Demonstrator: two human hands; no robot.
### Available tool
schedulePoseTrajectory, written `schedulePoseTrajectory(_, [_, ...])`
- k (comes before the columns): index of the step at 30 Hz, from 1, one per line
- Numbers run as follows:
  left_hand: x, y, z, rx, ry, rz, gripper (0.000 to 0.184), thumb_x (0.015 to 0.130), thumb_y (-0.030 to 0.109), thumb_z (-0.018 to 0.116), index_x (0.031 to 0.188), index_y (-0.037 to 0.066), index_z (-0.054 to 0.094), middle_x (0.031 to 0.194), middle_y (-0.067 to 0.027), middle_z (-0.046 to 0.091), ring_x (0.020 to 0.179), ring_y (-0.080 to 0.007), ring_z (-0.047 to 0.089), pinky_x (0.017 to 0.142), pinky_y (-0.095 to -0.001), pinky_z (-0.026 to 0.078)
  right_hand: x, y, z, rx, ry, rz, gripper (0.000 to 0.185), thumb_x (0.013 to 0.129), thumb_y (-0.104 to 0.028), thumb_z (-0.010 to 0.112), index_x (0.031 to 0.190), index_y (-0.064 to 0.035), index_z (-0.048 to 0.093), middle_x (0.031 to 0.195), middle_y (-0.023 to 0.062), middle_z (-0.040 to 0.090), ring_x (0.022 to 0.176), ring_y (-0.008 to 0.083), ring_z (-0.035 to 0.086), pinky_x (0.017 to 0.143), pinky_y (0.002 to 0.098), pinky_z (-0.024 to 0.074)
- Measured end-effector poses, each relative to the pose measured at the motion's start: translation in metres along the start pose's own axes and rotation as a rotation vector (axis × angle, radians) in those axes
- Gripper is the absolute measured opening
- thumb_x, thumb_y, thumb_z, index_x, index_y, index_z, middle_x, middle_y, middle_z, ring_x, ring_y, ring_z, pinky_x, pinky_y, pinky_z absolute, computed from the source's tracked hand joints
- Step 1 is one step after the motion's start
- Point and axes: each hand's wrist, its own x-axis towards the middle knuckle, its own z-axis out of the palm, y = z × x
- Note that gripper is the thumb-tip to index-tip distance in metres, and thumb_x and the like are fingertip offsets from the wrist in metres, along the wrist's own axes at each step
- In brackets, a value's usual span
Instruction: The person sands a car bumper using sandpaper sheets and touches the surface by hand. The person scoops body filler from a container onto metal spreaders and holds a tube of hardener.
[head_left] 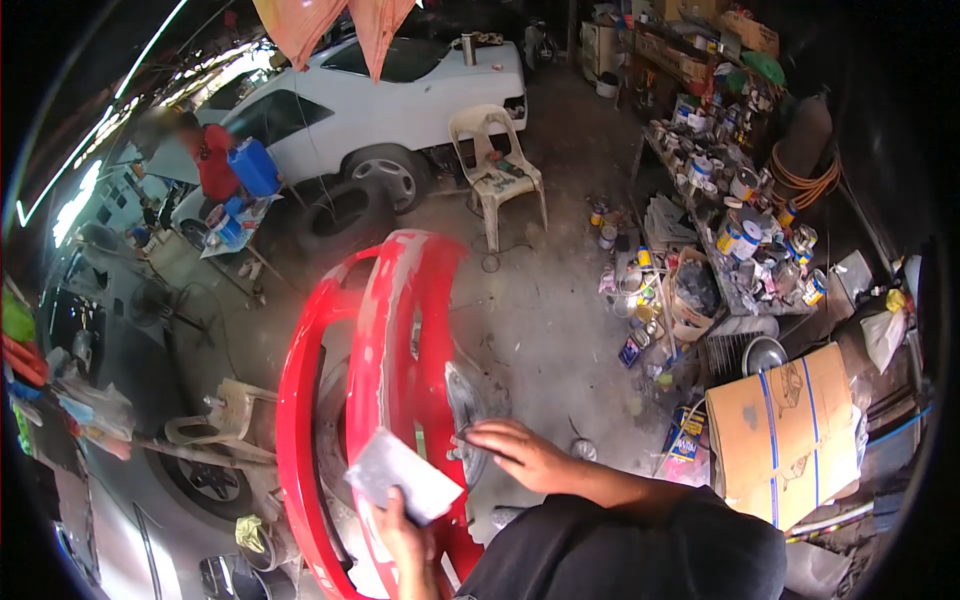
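Observation:
A long red car bumper (pixel 312 345) with pale filler patches stands in front of me. My left hand (pixel 405 540) is closed on the lower edge of a flat grey-white board (pixel 408 478), its thumb over the top face. The board is tilted above the near part of the bumper. To its right, my right hand (pixel 525 455) has its fingers closed round a thin dark tool (pixel 484 446), which points left toward the bumper. Its exact kind is hard to make out, and I cannot tell whether it touches the bumper.
A plastic chair (pixel 497 180) stands ahead near a white car (pixel 425 110) and a loose tyre (pixel 345 218). Paint cans crowd a bench (pixel 690 225) at right, with flattened cardboard (pixel 785 430) nearer me. A person in red (pixel 215 165) is at far left beside a small table (pixel 240 228).

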Motion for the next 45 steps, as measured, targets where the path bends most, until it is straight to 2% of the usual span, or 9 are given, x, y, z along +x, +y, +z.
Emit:
schedulePoseTrajectory(5, [-0.01,-0.027,0.072,-0.108,-0.03,-0.11,0.033,0.096,0.006,0.053,0.128,0.0,0.048,0.115,-0.0127,0.062,0.104,-0.0225,0.062,0.09,-0.0373,0.051,-0.002,-0.032,-0.027,0.078,-0.133,-0.297,0.072,0.077,0.008,0.062,0.144,-0.0134,0.048,0.141,0.0135,0.043,0.134,0.0346,0.041,0.111,0.0431,0.038])
schedulePoseTrajectory(12, [-0.016,-0.058,0.129,-0.106,-0.015,-0.171,0.037,0.093,0.0,0.054,0.129,0.001,0.047,0.113,-0.0116,0.063,0.099,-0.0217,0.063,0.089,-0.0373,0.054,-0.028,0.059,-0.09,-0.219,-0.205,-0.175,0.073,0.068,0.011,0.056,0.136,-0.0142,0.054,0.133,0.011,0.049,0.129,0.0329,0.045,0.11,0.044,0.0376])
schedulePoseTrajectory(15, [-0.012,-0.071,0.144,-0.089,-0.014,-0.057,0.038,0.092,0.001,0.055,0.13,0.001,0.047,0.114,-0.0111,0.062,0.098,-0.0206,0.063,0.089,-0.0354,0.052,-0.047,0.089,-0.138,-0.338,-0.206,-0.068,0.065,0.073,0.007,0.055,0.134,-0.0151,0.056,0.133,0.0091,0.052,0.128,0.03,0.047,0.11,0.0433,0.0367])
schedulePoseTrajectory(21, [-0.025,-0.102,0.18,0.653,-0.309,0.131,0.03,0.101,0.015,0.054,0.127,0.0,0.053,0.103,-0.0063,0.064,0.094,-0.0112,0.055,0.085,-0.027,0.046,-0.021,0.078,-0.176,-0.494,-0.185,-0.097,0.057,0.074,0.0,0.059,0.129,-0.0161,0.059,0.133,0.0064,0.053,0.128,0.026,0.048,0.111,0.0461,0.0343])
schedulePoseTrajectory(29, [-0.022,-0.135,0.215,0.612,0.008,0.419,0.028,0.101,0.008,0.052,0.127,0.0,0.052,0.102,-0.0081,0.063,0.088,-0.0144,0.057,0.079,-0.0305,0.048,-0.039,0.092,-0.171,-0.267,-0.317,-0.333,0.054,0.072,0.0,0.059,0.123,-0.0159,0.064,0.129,0.0055,0.056,0.126,0.0279,0.049,0.11,0.0509,0.0356])
schedulePoseTrajectory(34, [-0.018,-0.115,0.247,0.46,0.082,0.583,0.028,0.101,0.008,0.052,0.127,-0.002,0.051,0.108,-0.0092,0.063,0.091,-0.0166,0.057,0.082,-0.0308,0.047,-0.059,0.134,-0.189,-0.269,-0.436,-0.217,0.054,0.076,0.003,0.055,0.128,-0.011,0.06,0.128,0.0118,0.056,0.122,0.0309,0.052,0.107,0.0427,0.0398])
schedulePoseTrajectory(37, [-0.007,-0.116,0.248,0.387,0.005,0.502,0.027,0.101,0.01,0.053,0.125,-0.002,0.051,0.109,-0.0073,0.063,0.092,-0.0144,0.056,0.083,-0.0292,0.046,-0.054,0.134,-0.211,-0.125,-0.194,-0.035,0.054,0.078,0.007,0.054,0.128,-0.0091,0.059,0.128,0.0142,0.055,0.12,0.0335,0.053,0.105,0.0423,0.0416])
schedulePoseTrajectory(41, [-0.015,-0.125,0.259,0.296,-0.008,0.196,0.03,0.1,0.011,0.055,0.127,0.0,0.049,0.112,-0.0069,0.062,0.1,-0.0147,0.057,0.089,-0.0296,0.047,-0.027,0.071,-0.241,-0.065,-0.026,-0.181,0.059,0.072,0.012,0.059,0.128,-0.0071,0.059,0.13,0.0152,0.053,0.124,0.0355,0.051,0.106,0.0441,0.0418])
schedulePoseTrajectory(45, [-0.024,-0.139,0.279,-0.187,0.008,-0.014,0.03,0.096,0.005,0.057,0.125,0.001,0.049,0.111,-0.0121,0.064,0.099,-0.0217,0.064,0.088,-0.0368,0.054,-0.027,0.049,-0.242,0.003,-0.17,-0.385,0.066,0.07,0.008,0.065,0.132,-0.0119,0.057,0.133,0.0154,0.048,0.127,0.0371,0.048,0.108,0.0468,0.0397])
